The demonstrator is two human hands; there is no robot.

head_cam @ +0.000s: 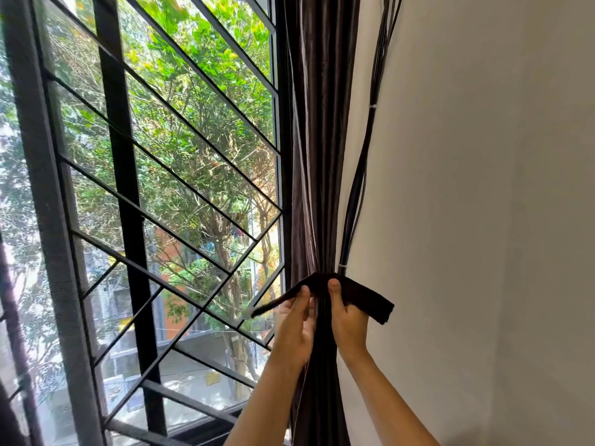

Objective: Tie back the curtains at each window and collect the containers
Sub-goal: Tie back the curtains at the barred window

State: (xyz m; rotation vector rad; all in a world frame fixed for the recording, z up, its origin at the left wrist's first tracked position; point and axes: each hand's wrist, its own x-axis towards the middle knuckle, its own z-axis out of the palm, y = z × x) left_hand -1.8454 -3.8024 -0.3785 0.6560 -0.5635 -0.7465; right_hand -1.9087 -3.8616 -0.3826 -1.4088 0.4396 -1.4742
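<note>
A dark brown curtain (317, 140) hangs gathered in a narrow bunch at the right edge of the window. A black tie-back strap (370, 300) wraps around the bunch at its lower part, with one end pointing left and the other sticking out to the right. My left hand (294, 329) pinches the left end of the strap with thumb and fingers. My right hand (349, 320) grips the right end, thumb pressed on the strap at the curtain. Both hands sit close together on either side of the bunch. No containers are in view.
The window (161, 188) with a black diagonal metal grille fills the left side, trees and buildings outside. A bundle of black cables (363, 156) runs down the plain beige wall (483, 220) just right of the curtain, held by white ties.
</note>
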